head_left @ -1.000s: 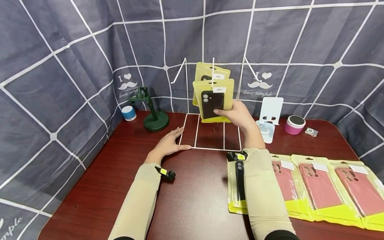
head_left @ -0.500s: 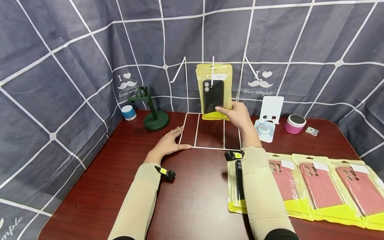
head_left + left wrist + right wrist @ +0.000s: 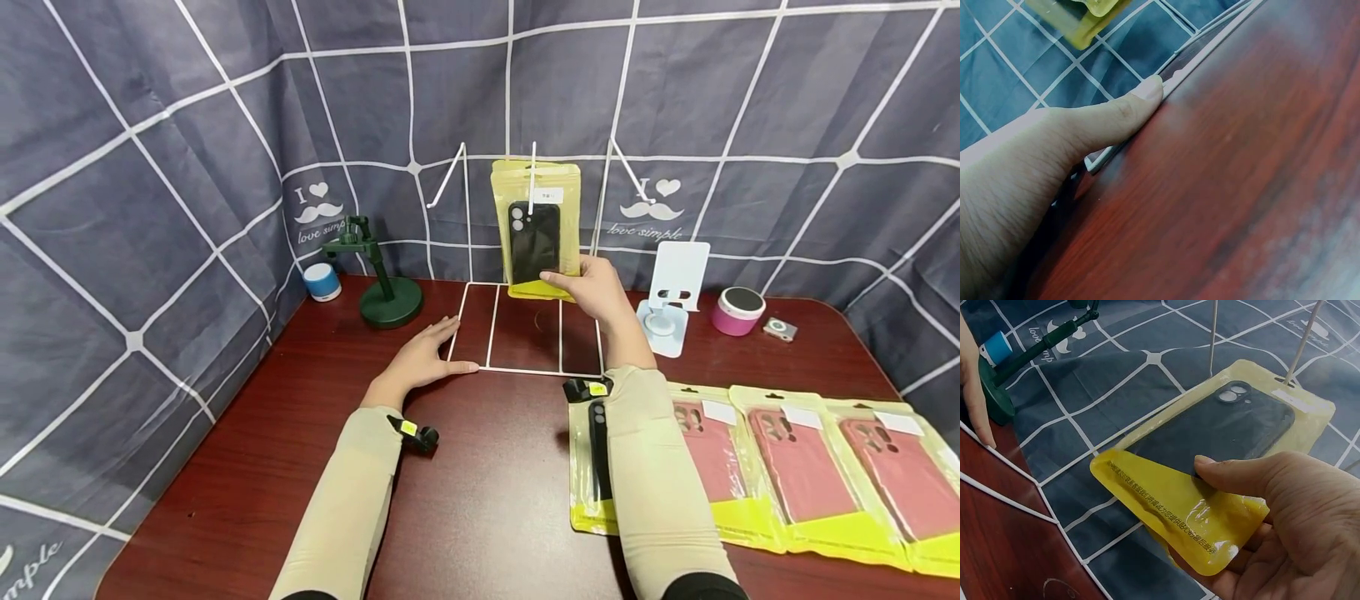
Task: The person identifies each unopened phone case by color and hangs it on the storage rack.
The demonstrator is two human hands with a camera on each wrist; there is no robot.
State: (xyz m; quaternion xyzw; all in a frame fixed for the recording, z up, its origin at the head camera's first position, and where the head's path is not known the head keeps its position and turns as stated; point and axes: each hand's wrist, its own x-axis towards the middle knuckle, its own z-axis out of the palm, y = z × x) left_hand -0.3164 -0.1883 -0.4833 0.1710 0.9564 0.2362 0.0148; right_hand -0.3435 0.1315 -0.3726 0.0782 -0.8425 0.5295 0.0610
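In the head view my right hand (image 3: 600, 292) grips the lower right side of a yellow-edged bag with a black phone case (image 3: 534, 242) in it, thumb in front. The bag's top slot is on the middle prong (image 3: 533, 179) of a white wire rack; the right wrist view shows the prong through the slot (image 3: 1286, 382). Behind it, a second yellow bag (image 3: 512, 165) shows only along its edge. My left hand (image 3: 423, 354) rests at the left front corner of the rack's base (image 3: 525, 371), fingers extended and thumb (image 3: 1125, 115) against the front bar.
A bagged black phone case (image 3: 600, 450) lies partly under my right forearm, beside several bagged pink cases (image 3: 802, 462). Behind stand a green stand (image 3: 390, 304), a blue-and-white cylinder (image 3: 322, 283), a pale blue phone stand (image 3: 678, 275), a pink round speaker (image 3: 737, 312) and a small silver gadget (image 3: 778, 330).
My right hand has moved the bagged phone case up and back along the middle prong, close against the bag behind, which it now mostly covers. The left hand has stayed put.
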